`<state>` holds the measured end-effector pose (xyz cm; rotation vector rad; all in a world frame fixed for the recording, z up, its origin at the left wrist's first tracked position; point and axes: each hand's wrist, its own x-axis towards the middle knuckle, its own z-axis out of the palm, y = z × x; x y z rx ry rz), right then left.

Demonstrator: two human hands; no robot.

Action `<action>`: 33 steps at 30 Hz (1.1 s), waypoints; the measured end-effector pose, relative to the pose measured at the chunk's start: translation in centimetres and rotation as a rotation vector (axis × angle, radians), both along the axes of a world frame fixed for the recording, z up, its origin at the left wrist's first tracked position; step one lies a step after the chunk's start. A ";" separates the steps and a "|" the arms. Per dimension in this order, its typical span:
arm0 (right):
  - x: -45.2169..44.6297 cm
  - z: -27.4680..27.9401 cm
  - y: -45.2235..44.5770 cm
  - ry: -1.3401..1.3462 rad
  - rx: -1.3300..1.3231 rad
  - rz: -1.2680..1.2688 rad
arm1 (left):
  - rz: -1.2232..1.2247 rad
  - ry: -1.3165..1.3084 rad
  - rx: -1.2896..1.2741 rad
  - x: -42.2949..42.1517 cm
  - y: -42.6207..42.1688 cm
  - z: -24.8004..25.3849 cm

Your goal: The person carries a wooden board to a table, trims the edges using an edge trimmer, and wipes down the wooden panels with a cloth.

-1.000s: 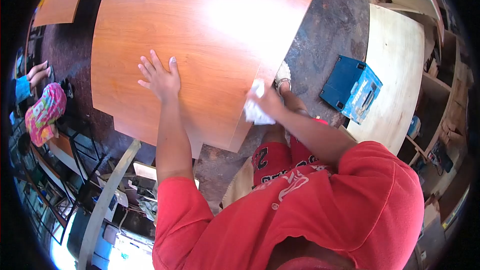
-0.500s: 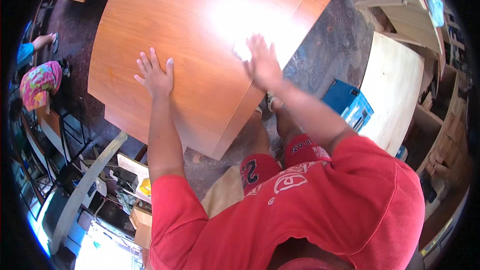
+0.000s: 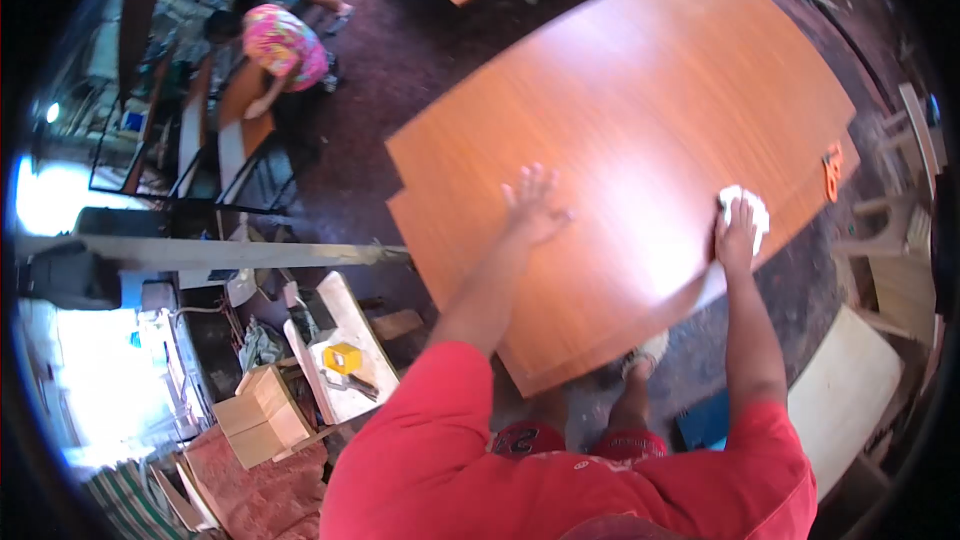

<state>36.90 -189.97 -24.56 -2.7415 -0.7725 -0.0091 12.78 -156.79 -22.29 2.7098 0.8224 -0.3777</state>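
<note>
While the left hand lies palm down with fingers spread on the wooden tabletop, holding nothing, the right hand rests on a white cloth, fingers nearly straight and close together; whether they grip it cannot be told. The cloth lies under that hand, near the tabletop's right edge, well apart from the left. Beyond it, an orange object sits by the edge. A pale board and a blue case stand to the right; a co-worker bends at far left.
</note>
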 end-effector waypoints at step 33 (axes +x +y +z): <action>-26.6 15.8 -4.9 1.162 0.515 0.327 | 0.569 -0.335 -0.518 -37.7 -22.5 14.9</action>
